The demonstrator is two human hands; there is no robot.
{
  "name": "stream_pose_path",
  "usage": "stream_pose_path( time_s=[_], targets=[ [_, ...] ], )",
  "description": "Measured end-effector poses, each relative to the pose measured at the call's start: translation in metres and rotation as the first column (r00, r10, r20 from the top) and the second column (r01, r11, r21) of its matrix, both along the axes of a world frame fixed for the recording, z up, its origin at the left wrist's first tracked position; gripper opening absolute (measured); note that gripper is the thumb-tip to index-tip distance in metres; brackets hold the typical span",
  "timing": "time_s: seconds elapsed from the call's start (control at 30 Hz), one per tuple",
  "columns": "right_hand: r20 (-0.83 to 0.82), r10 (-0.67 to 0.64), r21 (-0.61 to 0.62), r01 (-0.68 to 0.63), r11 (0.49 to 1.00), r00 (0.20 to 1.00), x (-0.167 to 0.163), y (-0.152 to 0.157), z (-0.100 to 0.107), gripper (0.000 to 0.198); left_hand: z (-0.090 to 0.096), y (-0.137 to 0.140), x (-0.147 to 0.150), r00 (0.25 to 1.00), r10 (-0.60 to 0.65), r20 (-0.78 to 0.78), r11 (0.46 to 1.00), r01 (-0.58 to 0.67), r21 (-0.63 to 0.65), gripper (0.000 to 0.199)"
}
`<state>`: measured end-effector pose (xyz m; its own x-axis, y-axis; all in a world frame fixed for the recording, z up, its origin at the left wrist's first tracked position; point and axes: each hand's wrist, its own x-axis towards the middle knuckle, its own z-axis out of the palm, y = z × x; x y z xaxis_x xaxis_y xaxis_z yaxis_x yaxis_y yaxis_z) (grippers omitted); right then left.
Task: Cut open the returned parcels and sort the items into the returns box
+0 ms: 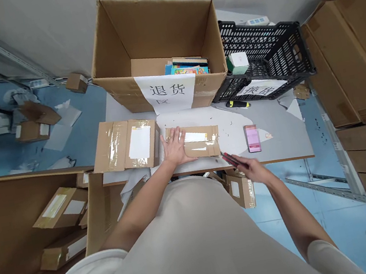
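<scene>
A small flat cardboard box (209, 138), taped and bearing a white label, lies on the table in front of me. My left hand (174, 149) presses flat on its left end with the fingers spread. In my right hand (253, 169) is a red and black box cutter (232, 160). Its tip is by the package's near right corner; whether it touches the cardboard I cannot tell. A bigger taped box (110, 146) with a white label sits just left of my left hand.
At the table's back stand a large open carton (119, 89) holding several books (188, 67) and a black plastic crate (288, 51) with a small white-green box (238, 62). A phone (252, 138) and a yellow-black tool (238, 104) lie right. Parcels (54, 208) fill a carton at lower left.
</scene>
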<state>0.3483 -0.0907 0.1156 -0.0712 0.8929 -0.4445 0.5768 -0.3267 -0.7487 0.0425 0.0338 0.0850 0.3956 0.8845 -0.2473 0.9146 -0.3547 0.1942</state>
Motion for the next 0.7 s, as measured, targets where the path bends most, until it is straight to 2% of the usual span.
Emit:
stream_pose_path(
  time_s=[0.1, 0.2, 0.3, 0.4, 0.43, 0.53, 0.6, 0.7],
  targets=[
    [0.012, -0.015, -0.014, 0.015, 1.0, 1.0, -0.008, -0.019, 0.0, 0.057, -0.002, 0.0, 0.0, 1.0, -0.002, 0.012, 1.0, 0.001, 0.011, 0.111],
    [0.027, -0.095, -0.03, 0.096, 0.995, 0.995, 0.002, -0.036, -0.004, 0.061, -0.002, 0.0, -0.001, 0.999, -0.029, 0.024, 0.999, 0.028, 0.039, 0.112],
    [0.203, -0.207, 0.033, 0.205, 0.978, 0.957, 0.019, -0.033, -0.016, 0.068, -0.001, -0.003, -0.003, 0.997, -0.06, 0.038, 0.996, 0.057, 0.075, 0.109],
    [0.475, -0.264, 0.102, 0.246, 0.964, 0.839, 0.018, -0.004, -0.045, 0.062, -0.003, -0.016, -0.006, 0.99, -0.121, 0.071, 0.986, 0.112, 0.126, 0.098],
    [0.52, -0.267, 0.103, 0.251, 0.963, 0.811, 0.013, 0.007, -0.058, 0.058, -0.005, -0.024, -0.007, 0.986, -0.143, 0.083, 0.981, 0.13, 0.143, 0.091],
    [0.604, -0.191, 0.049, 0.203, 0.978, 0.774, -0.011, 0.032, -0.099, 0.055, -0.01, -0.05, -0.012, 0.978, -0.177, 0.111, 0.974, 0.157, 0.166, 0.072],
    [0.643, -0.13, 0.006, 0.165, 0.986, 0.755, -0.023, 0.036, -0.122, 0.055, -0.014, -0.067, -0.015, 0.979, -0.167, 0.119, 0.976, 0.148, 0.158, 0.065],
    [0.665, -0.075, -0.012, 0.111, 0.994, 0.743, -0.025, 0.037, -0.135, 0.057, -0.019, -0.081, -0.015, 0.984, -0.133, 0.121, 0.985, 0.117, 0.128, 0.067]
  ],
)
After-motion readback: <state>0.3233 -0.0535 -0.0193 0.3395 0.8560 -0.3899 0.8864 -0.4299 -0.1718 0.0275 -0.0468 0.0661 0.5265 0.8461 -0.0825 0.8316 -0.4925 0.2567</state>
